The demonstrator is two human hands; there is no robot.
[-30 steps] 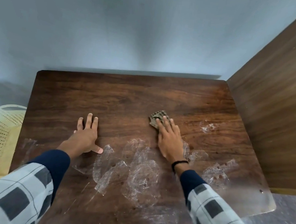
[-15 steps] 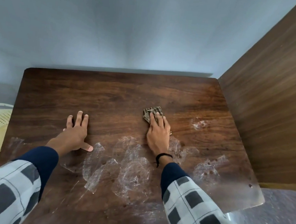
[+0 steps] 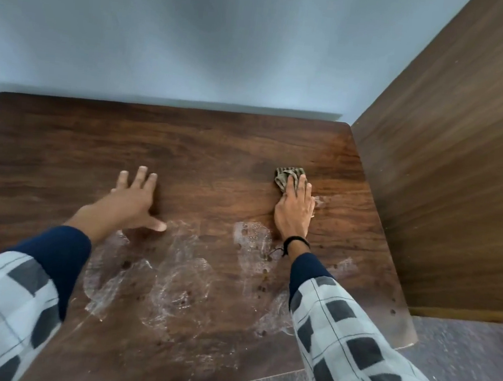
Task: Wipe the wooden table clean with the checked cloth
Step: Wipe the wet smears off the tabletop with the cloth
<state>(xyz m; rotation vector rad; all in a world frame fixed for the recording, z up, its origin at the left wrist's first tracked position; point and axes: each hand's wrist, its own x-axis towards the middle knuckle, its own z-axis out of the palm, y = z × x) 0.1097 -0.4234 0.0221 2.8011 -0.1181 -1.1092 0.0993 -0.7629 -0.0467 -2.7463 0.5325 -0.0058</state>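
The dark wooden table (image 3: 186, 152) fills the middle of the view. Soapy white smears (image 3: 182, 279) and small brown specks cover its near half. My right hand (image 3: 294, 210) presses flat on the small checked cloth (image 3: 285, 177), whose bunched far end sticks out past my fingertips, toward the table's right side. My left hand (image 3: 134, 199) rests flat on the wood left of centre, fingers spread, holding nothing.
A tall wooden panel (image 3: 451, 168) stands along the table's right edge. A pale blue wall (image 3: 182, 37) runs behind the table. Grey floor (image 3: 468, 362) shows at the lower right, past the table's near corner.
My right hand has slid the cloth to the right, over the small smear near the right side. The view has shifted and the cream basket at left is out of sight.
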